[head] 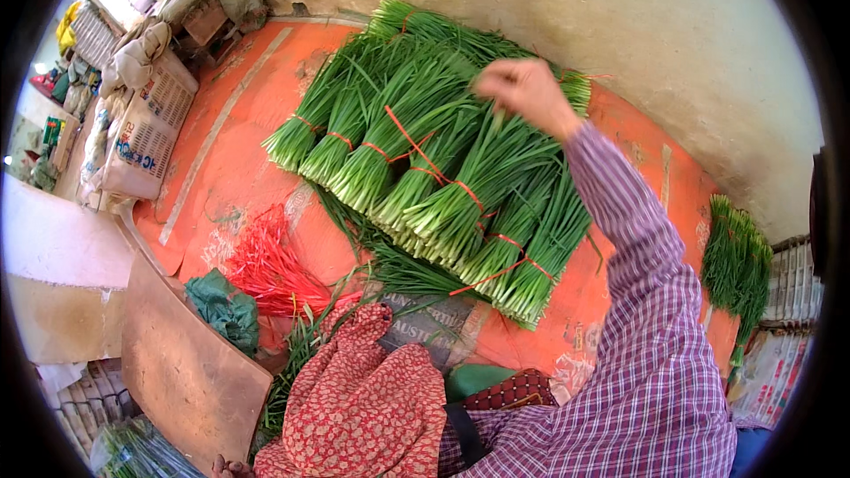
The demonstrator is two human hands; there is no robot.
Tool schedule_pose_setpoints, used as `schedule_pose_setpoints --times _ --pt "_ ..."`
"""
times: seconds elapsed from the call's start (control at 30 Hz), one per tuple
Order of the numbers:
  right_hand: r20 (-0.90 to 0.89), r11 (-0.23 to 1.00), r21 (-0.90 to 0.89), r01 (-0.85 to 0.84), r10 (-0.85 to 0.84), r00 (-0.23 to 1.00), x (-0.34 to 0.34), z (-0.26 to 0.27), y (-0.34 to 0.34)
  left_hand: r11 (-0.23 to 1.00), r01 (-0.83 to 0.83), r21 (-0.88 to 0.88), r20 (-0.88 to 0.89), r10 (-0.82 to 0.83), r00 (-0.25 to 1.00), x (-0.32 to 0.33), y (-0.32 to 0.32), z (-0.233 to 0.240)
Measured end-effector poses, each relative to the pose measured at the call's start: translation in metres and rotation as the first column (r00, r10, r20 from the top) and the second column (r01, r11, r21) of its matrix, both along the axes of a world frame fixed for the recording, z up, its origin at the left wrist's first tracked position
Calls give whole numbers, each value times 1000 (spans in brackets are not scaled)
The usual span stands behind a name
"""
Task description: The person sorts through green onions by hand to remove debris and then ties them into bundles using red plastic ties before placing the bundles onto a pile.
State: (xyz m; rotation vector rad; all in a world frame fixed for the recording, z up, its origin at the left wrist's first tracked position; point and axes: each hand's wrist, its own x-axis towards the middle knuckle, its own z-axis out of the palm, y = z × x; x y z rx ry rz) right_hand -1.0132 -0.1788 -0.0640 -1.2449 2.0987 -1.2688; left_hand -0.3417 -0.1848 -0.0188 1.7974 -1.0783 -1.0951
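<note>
My right hand (528, 94), blurred, hangs over the leafy ends of the chive bundles (425, 159) with its fingers bent. A pale stalk shows just beneath the fingertips; whether they grip it is unclear. The bundles lie side by side in a pile, white cut ends towards me, tied with red plastic ties (468, 192). One long tie end crosses the middle bundles. Of my left hand (231, 467) only some dark fingers show at the bottom edge, beside red floral cloth (365, 405); what they hold is hidden.
Orange sheeting (219, 139) lies under the pile, by a wall (597, 20). Loose red ties (275, 265) and a green plastic bag (224, 312) are left of me, near a brown board (189, 372). More chives (734, 259) lie far right. Printed sacks (149, 126) stand at upper left.
</note>
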Motion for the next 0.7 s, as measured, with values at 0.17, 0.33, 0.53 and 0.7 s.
schedule_pose_setpoints --times 0.17,0.33,0.53,0.7 --pt "46 567 136 -813 816 577 106 -31 31 999 -23 47 -8 23 1000 -15 -8 -2" --pt "-600 742 605 -288 663 448 51 -138 36 1000 7 10 -44 -7 999 -10 -2 -3" --pt "-608 743 575 -342 668 428 35 -172 25 1000 -20 2 -45 20 999 -7 0 -8" --pt "-555 599 641 -480 793 250 34 -144 46 998 -55 -28 -41 53 998 -9 0 -10"
